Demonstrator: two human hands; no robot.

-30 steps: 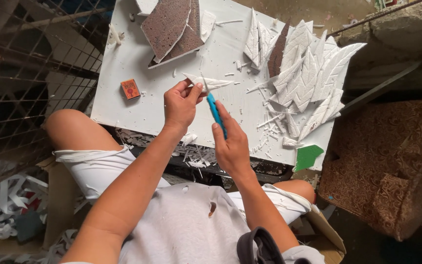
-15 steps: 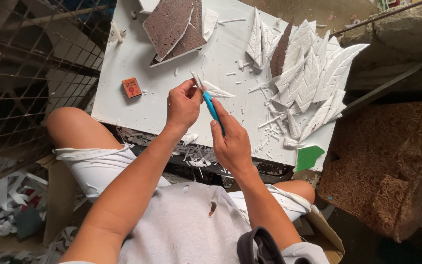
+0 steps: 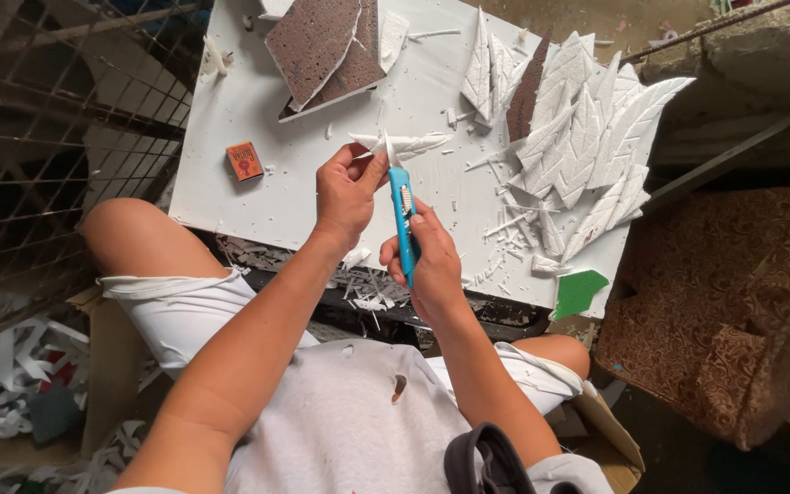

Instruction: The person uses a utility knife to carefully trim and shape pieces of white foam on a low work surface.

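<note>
My left hand (image 3: 345, 194) pinches a white foam leaf shape (image 3: 411, 144) above the white board (image 3: 258, 174). My right hand (image 3: 421, 261) grips a blue utility knife (image 3: 402, 212) upright, its blade tip touching the foam leaf near my left thumb. A heap of finished white foam leaves (image 3: 587, 137) lies on the board to the right. Foam offcuts (image 3: 505, 229) are scattered below that heap.
Brown-faced foam sheets (image 3: 322, 46) lie at the board's far edge. A small orange box (image 3: 244, 161) sits on the left part. A green scrap (image 3: 578, 291) lies at the near right corner. Wire mesh (image 3: 38, 137) stands left, a patterned brown cushion (image 3: 724, 302) right.
The foam leaf has turned flatter and sits a little higher in my left hand. My right hand has rotated so the knife stands upright with its slider facing up.
</note>
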